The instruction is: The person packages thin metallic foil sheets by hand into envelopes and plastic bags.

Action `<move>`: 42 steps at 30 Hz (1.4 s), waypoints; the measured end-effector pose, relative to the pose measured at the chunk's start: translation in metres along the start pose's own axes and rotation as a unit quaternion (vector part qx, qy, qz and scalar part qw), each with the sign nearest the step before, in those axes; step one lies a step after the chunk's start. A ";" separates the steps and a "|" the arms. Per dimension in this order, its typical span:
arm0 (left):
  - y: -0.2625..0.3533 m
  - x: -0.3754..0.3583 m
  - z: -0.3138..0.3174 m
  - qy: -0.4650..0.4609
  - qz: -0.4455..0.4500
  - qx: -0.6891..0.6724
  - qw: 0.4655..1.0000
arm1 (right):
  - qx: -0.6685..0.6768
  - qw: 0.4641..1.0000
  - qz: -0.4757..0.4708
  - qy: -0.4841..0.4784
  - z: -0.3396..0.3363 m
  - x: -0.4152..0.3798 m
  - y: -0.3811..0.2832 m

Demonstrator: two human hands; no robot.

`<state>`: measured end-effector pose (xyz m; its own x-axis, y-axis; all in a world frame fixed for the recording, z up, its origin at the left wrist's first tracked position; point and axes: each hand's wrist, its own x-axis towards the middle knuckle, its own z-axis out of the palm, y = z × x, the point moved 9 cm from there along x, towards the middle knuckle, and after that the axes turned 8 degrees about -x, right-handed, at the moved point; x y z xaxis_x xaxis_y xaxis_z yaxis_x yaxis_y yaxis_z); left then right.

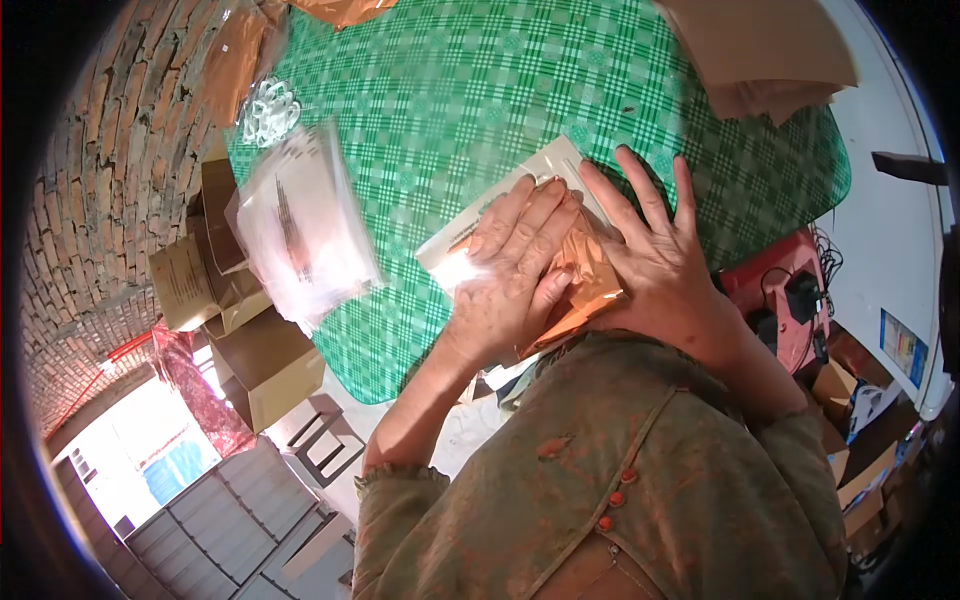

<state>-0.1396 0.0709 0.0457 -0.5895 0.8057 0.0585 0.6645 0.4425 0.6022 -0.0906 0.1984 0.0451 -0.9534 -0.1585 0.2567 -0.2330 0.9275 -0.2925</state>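
An orange, shiny plastic-wrapped packet [597, 290] lies at the near edge of the table, close to my body. Under and beyond it shows a flat clear bag with a pale strip [556, 158]. My left hand [515, 265] rests flat across both, its fingers stretched out and pressing on the bag. Along the packet's right side, my right hand [655, 240] is spread wide, fingertips on the tablecloth and the palm's edge by the packet. The packet's contents cannot be made out.
A green checked tablecloth [450, 100] covers the table. To the left lie a stack of clear bags [310, 225] and white plastic loops [268, 112]. Brown paper sheets [760, 50] sit far right. Open cardboard boxes [262, 365] stand left; a red case [775, 280] with cables stands right.
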 end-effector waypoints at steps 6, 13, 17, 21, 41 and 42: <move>-0.003 -0.001 0.002 0.023 0.024 0.034 0.999 | 0.041 0.999 -0.024 -0.007 -0.005 -0.003 0.001; -0.003 -0.002 0.003 0.034 0.037 0.052 0.997 | 0.066 0.995 -0.050 -0.059 -0.012 -0.016 0.001; -0.001 -0.001 0.003 0.036 0.041 0.059 0.997 | 0.131 0.988 -0.061 -0.060 -0.024 -0.026 0.003; 0.001 -0.001 0.004 0.034 0.041 0.076 0.996 | 0.123 0.990 -0.069 -0.018 -0.031 -0.029 0.003; 0.000 -0.004 0.000 0.045 0.040 0.039 0.997 | -0.017 0.973 -0.173 0.151 -0.023 -0.048 -0.035; 0.000 -0.004 0.000 0.046 0.046 0.045 0.997 | -0.018 0.972 -0.182 0.148 -0.021 -0.049 -0.035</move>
<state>-0.1372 0.0677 0.0451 -0.5618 0.8062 0.1857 0.7533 0.4058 0.5176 -0.0313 0.1808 0.0620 -0.7108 -0.3797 0.5921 -0.5330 0.8400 -0.1013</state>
